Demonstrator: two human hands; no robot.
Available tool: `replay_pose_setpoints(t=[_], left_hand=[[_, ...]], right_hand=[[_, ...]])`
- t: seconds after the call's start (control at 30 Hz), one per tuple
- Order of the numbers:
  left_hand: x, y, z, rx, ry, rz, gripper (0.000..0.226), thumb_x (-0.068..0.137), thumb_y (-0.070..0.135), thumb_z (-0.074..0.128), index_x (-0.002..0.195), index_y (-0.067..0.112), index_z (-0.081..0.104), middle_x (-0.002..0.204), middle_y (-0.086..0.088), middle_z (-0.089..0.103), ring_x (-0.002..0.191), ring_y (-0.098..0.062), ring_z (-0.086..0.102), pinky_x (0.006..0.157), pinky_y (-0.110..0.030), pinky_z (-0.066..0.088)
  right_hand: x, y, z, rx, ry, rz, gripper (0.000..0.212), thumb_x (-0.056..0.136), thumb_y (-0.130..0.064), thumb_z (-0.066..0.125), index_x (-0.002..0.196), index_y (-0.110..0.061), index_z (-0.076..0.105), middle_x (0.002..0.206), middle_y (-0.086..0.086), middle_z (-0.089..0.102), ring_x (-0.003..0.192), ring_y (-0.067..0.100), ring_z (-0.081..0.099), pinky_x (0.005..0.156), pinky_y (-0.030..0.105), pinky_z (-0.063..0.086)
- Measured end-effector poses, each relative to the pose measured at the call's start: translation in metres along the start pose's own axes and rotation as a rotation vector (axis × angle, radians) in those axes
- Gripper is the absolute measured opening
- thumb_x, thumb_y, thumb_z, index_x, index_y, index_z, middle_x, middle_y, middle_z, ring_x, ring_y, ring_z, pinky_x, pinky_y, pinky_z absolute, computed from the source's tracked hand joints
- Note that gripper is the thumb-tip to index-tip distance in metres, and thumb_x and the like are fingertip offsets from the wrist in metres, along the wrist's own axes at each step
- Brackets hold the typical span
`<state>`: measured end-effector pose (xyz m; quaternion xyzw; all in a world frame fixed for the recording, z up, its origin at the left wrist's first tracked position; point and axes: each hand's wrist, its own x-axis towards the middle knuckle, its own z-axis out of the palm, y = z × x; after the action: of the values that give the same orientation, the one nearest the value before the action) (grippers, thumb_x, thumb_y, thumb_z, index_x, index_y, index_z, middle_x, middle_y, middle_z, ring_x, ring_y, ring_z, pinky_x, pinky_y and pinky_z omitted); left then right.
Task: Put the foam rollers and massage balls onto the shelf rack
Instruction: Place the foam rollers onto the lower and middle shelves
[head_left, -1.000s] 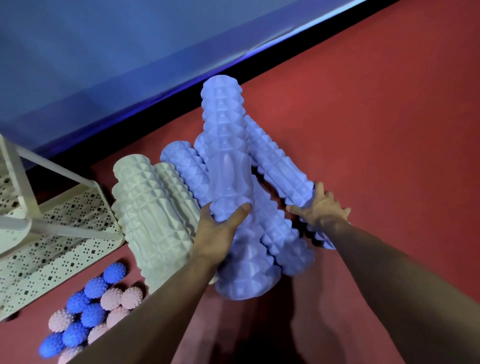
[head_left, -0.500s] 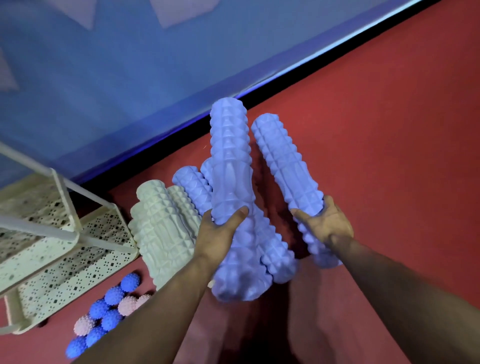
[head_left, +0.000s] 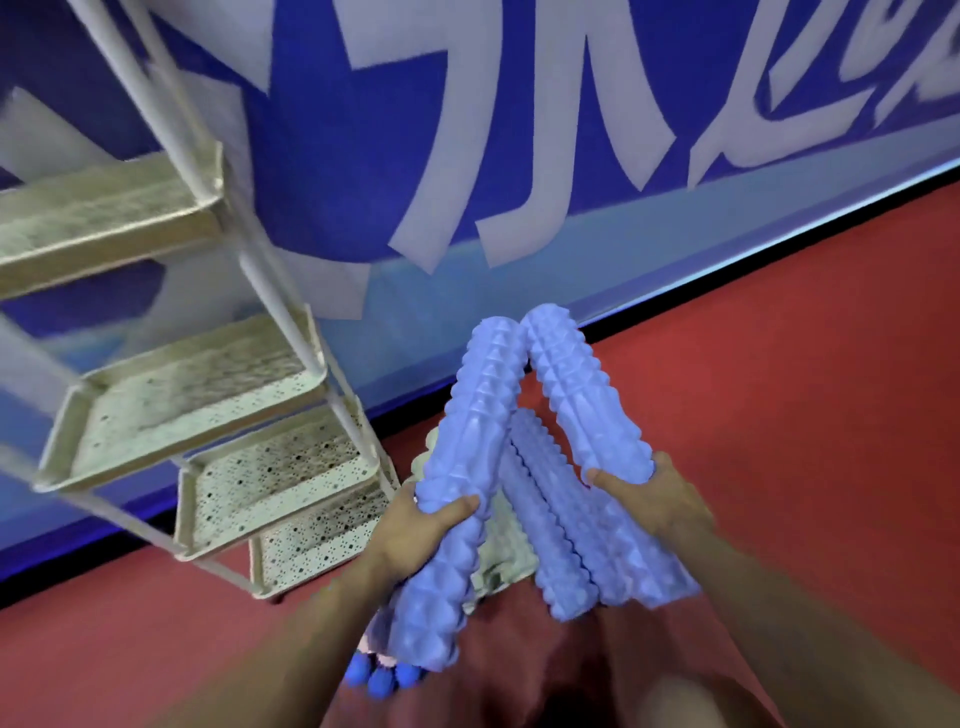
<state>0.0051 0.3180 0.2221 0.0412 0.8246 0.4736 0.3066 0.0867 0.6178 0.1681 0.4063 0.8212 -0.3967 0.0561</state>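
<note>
Blue foam everywhere, head view only. Left hand (head_left: 415, 525) grips a blue foam roller (head_left: 457, 478) round its lower middle, thumb across the front. Right hand (head_left: 649, 499) grips a second blue roller (head_left: 582, 395) near its lower end. Both rollers are lifted and tilted; their far ends meet, touching, in an inverted V. Below and between them more blue rollers (head_left: 561, 540) and a pale roller (head_left: 506, 551) lie on the red floor (head_left: 779, 364). Blue massage balls (head_left: 382, 678) are partly hidden at the left forearm. Cream perforated shelf rack (head_left: 208, 395) stands to the left, tiers seen bare, image blurred.

Step judged: carrying two rollers to the rack. Next move likely calls for swinging left and laying each lengthwise inside a tray rim so it cannot roll off.
</note>
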Motion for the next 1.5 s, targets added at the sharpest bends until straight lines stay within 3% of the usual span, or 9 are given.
replay_pose_setpoints(t=[0.07, 0.17, 0.3, 0.73, 0.93, 1.07, 1.33, 1.43, 1.5], left_hand=[[-0.039, -0.006, -0.022, 0.011, 0.006, -0.003, 0.036, 0.082, 0.042, 0.078, 0.097, 0.009, 0.076, 0.089, -0.018, 0.076, 0.075, -0.034, 0.073, 0.080, -0.057, 0.059], [-0.092, -0.019, -0.054, 0.134, 0.125, 0.013, 0.022, 0.081, 0.046, 0.079, 0.087, 0.026, 0.072, 0.085, 0.006, 0.077, 0.087, -0.024, 0.073, 0.086, -0.039, 0.057], [-0.153, -0.042, -0.095, 0.310, 0.225, -0.073, 0.049, 0.078, 0.055, 0.077, 0.110, 0.028, 0.052, 0.107, 0.008, 0.063, 0.099, -0.016, 0.061, 0.084, -0.025, 0.042], [-0.227, -0.151, -0.203, 0.638, 0.250, -0.245, 0.076, 0.052, 0.081, 0.065, 0.106, 0.027, 0.064, 0.095, 0.007, 0.074, 0.086, -0.017, 0.069, 0.083, -0.032, 0.055], [-0.220, -0.187, -0.230, 0.673, 0.210, -0.286, 0.083, 0.049, 0.086, 0.062, 0.111, 0.030, 0.060, 0.104, 0.007, 0.073, 0.089, -0.020, 0.068, 0.083, -0.033, 0.054], [-0.230, -0.191, -0.243, 0.715, 0.207, -0.304, 0.089, 0.051, 0.082, 0.062, 0.121, 0.027, 0.055, 0.112, 0.004, 0.070, 0.097, -0.023, 0.065, 0.086, -0.034, 0.052], [-0.232, -0.202, -0.242, 0.804, 0.207, -0.333, 0.095, 0.058, 0.081, 0.059, 0.133, 0.024, 0.045, 0.121, -0.001, 0.067, 0.106, -0.027, 0.064, 0.085, -0.034, 0.049], [-0.216, -0.204, -0.230, 0.849, 0.211, -0.330, 0.096, 0.058, 0.082, 0.057, 0.133, 0.022, 0.045, 0.124, -0.002, 0.067, 0.109, -0.028, 0.064, 0.086, -0.034, 0.049], [-0.202, -0.208, -0.220, 0.876, 0.203, -0.335, 0.095, 0.059, 0.081, 0.056, 0.132, 0.021, 0.045, 0.125, -0.003, 0.066, 0.110, -0.028, 0.064, 0.087, -0.035, 0.050]], right_hand=[[-0.027, -0.009, 0.001, -0.022, -0.023, -0.023, 0.101, 0.066, -0.080, 0.072, 0.140, -0.018, 0.043, 0.138, 0.010, 0.059, 0.124, 0.033, 0.058, 0.096, 0.040, 0.045], [-0.069, -0.026, 0.003, -0.052, -0.062, -0.071, 0.110, 0.057, -0.088, 0.068, 0.138, -0.017, 0.048, 0.135, 0.011, 0.062, 0.121, 0.032, 0.061, 0.097, 0.039, 0.048], [-0.113, -0.044, 0.015, -0.124, -0.112, -0.166, 0.117, 0.054, -0.091, 0.065, 0.140, -0.013, 0.050, 0.138, 0.013, 0.062, 0.124, 0.033, 0.061, 0.100, 0.040, 0.048], [-0.221, -0.096, 0.063, -0.561, -0.207, -0.191, 0.107, 0.058, -0.089, 0.060, 0.147, -0.031, 0.041, 0.129, -0.001, 0.066, 0.115, 0.025, 0.064, 0.092, 0.036, 0.048], [-0.227, -0.105, 0.107, -0.505, -0.347, -0.195, 0.122, 0.041, -0.098, 0.065, 0.137, -0.021, 0.058, 0.118, -0.002, 0.072, 0.096, 0.014, 0.068, 0.091, 0.033, 0.053], [-0.243, -0.111, 0.131, -0.475, -0.357, -0.097, 0.109, 0.071, -0.076, 0.072, 0.151, -0.009, 0.040, 0.141, 0.007, 0.059, 0.112, 0.023, 0.060, 0.086, 0.029, 0.043], [-0.252, -0.089, 0.146, -0.394, -0.358, -0.073, 0.100, 0.074, -0.073, 0.072, 0.148, -0.010, 0.046, 0.138, 0.008, 0.060, 0.109, 0.021, 0.060, 0.089, 0.030, 0.046], [-0.228, -0.060, 0.145, -0.383, -0.352, -0.008, 0.112, 0.047, -0.091, 0.072, 0.131, -0.018, 0.063, 0.120, 0.003, 0.071, 0.098, 0.018, 0.068, 0.088, 0.035, 0.052], [-0.187, -0.025, 0.146, -0.382, -0.300, 0.062, 0.097, 0.044, -0.090, 0.074, 0.110, -0.018, 0.070, 0.105, 0.004, 0.074, 0.093, 0.023, 0.072, 0.083, 0.037, 0.057]])
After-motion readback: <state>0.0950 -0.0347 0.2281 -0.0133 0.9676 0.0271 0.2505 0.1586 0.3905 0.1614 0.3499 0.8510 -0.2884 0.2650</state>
